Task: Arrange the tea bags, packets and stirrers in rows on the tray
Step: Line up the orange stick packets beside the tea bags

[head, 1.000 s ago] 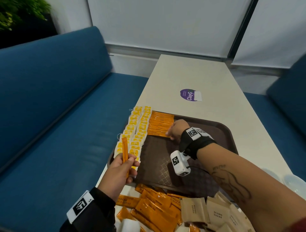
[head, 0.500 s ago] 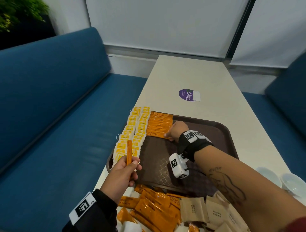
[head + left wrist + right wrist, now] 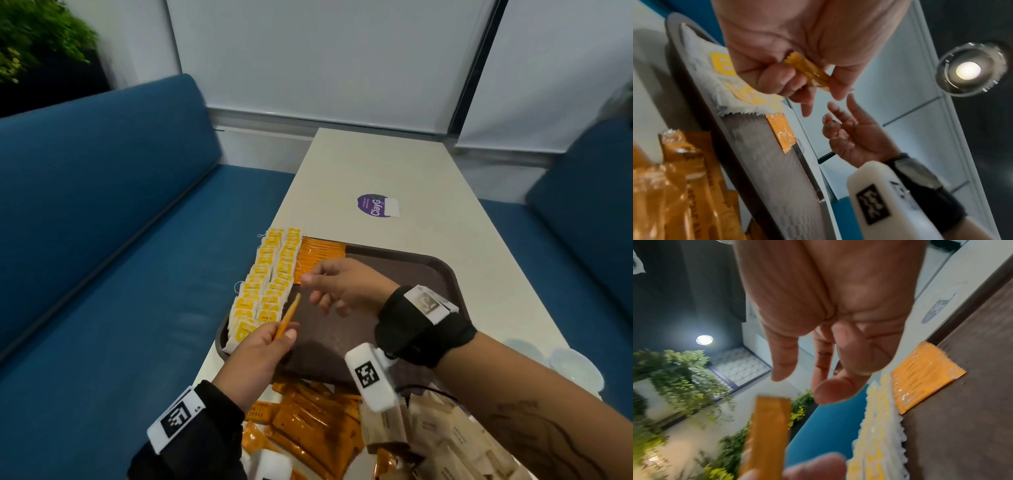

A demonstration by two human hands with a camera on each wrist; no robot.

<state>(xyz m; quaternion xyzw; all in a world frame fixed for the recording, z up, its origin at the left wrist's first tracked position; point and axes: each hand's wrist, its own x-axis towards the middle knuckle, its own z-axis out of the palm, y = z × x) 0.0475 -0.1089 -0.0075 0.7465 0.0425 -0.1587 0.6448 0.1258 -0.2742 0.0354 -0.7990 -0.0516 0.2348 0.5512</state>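
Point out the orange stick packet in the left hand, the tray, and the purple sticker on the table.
orange stick packet [image 3: 289, 316]: head view, middle of its length above the fingers.
tray [image 3: 424, 270]: head view, bare floor near the far right corner.
purple sticker [image 3: 371, 205]: head view, centre of the purple part.

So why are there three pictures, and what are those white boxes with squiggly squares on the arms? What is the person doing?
No robot here, just a person with small cameras strapped on. One camera sits on the head and looks down at both hands. The white boxes on the wrists are the other two cameras, so those pictures look along each palm, very close up.

The left hand pinches one thin orange packet. The right hand is open, holds nothing, and is close to that packet.

On the table sits a brown tray. On it are two rows of yellow tea bags and a row of orange packets. Nearer the person lie loose orange packets and tan ones.
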